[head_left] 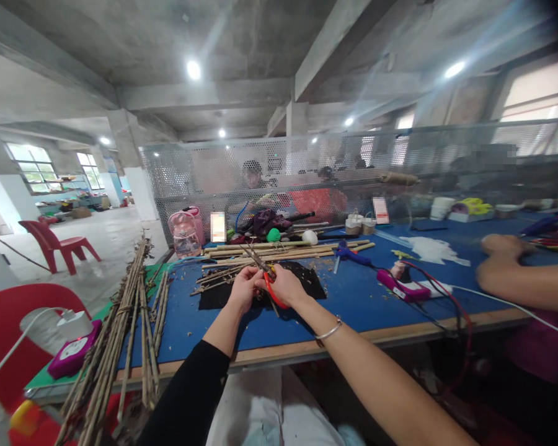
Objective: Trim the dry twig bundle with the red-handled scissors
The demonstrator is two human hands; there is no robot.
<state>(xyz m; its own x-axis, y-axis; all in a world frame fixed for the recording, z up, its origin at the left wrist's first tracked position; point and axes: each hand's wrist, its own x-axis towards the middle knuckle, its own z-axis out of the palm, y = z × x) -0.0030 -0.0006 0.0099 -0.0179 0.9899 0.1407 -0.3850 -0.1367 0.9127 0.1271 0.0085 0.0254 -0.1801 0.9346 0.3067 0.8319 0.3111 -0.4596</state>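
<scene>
Two red chairs (69,244) are seen at left. Over one black mat (309,282), the left hand (244,288) is curled inward, its hold unclear; one pair of red-handled scissors (272,291) is gripped by the right hand (287,285), forearm slanted inward.

I read this as a craft workshop in a bare, factory-like hall: I can see a raw concrete ceiling (242,37) with lamps (193,70), thick pillars (132,161) and loaded shelves (65,191) at the far left. In the near part, I have a long blue workbench (179,331) with a glue gun (357,256), a bundle of sticks (121,316) on the left, scissors (272,290) held above it and a co-worker's arm (530,282) on the right. Beyond it, I make out more people (252,176) through a metal mesh screen (204,167).
</scene>
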